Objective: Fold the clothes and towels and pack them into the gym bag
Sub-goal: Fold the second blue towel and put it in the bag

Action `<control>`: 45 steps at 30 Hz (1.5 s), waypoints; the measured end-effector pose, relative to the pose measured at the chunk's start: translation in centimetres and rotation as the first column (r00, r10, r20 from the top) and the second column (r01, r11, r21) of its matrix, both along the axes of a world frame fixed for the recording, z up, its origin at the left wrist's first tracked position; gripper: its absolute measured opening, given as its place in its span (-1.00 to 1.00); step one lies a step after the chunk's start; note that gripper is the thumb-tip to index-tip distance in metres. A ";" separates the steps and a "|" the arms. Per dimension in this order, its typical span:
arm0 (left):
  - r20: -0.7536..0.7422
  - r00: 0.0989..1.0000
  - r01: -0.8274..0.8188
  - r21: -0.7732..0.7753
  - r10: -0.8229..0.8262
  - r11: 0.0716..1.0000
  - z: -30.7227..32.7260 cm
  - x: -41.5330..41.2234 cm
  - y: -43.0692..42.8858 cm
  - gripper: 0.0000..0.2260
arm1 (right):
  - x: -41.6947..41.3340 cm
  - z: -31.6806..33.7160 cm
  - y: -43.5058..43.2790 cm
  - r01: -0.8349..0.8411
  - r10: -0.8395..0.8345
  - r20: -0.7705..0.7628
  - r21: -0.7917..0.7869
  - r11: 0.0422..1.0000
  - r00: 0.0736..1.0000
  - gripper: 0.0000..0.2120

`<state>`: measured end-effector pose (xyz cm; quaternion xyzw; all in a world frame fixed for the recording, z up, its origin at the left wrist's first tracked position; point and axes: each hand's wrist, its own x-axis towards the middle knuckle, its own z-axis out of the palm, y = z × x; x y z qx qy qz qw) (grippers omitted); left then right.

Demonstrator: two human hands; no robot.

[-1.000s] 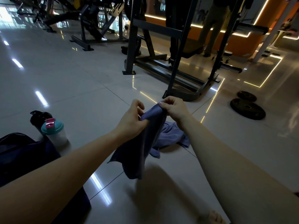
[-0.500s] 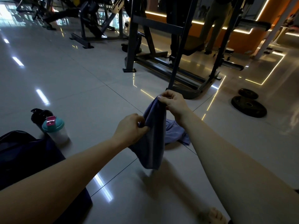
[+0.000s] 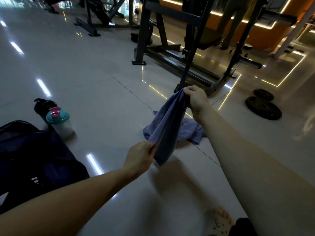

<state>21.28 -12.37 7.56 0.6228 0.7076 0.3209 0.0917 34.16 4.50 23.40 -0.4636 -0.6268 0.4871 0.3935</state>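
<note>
Blue towel (image 3: 167, 126) held above floor tiles (image 3: 95, 92), stretched between hands. Right hand (image 3: 196, 100) pinches far upper end; left hand (image 3: 140, 157) pinches near lower edge. Second blue cloth (image 3: 191, 132) crumpled on floor beyond. Gym bag (image 3: 34, 154) at left, beside shaker bottle (image 3: 59, 121).

We see a plain slate-blue towel (image 3: 167, 126), a paler blue cloth (image 3: 193, 132) and a pale-grey tiled floor (image 3: 85, 68). Our gym bag (image 3: 34, 155) is dark navy. The shaker (image 3: 59, 124) has a teal lid, pink cap, milky body; the weight plates (image 3: 263, 108) are black.
</note>
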 end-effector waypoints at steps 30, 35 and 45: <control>0.034 0.993 0.113 0.057 -0.115 0.992 0.8 0.9 2.1 -0.83 | 1.8 -2.4 -0.3 0.006 -0.060 -0.172 -0.297 0.955 0.983 -0.79; -0.236 0.952 0.247 0.222 -0.194 0.943 1.6 -0.5 3.0 -0.66 | 1.7 -2.6 -0.4 -0.064 0.025 -0.129 -0.302 0.951 0.991 -0.82; -0.725 0.676 0.215 0.025 -0.130 0.976 3.6 -2.8 4.0 -0.87 | 1.2 -2.5 -0.6 -0.084 0.054 -0.112 -0.287 0.954 0.992 -0.78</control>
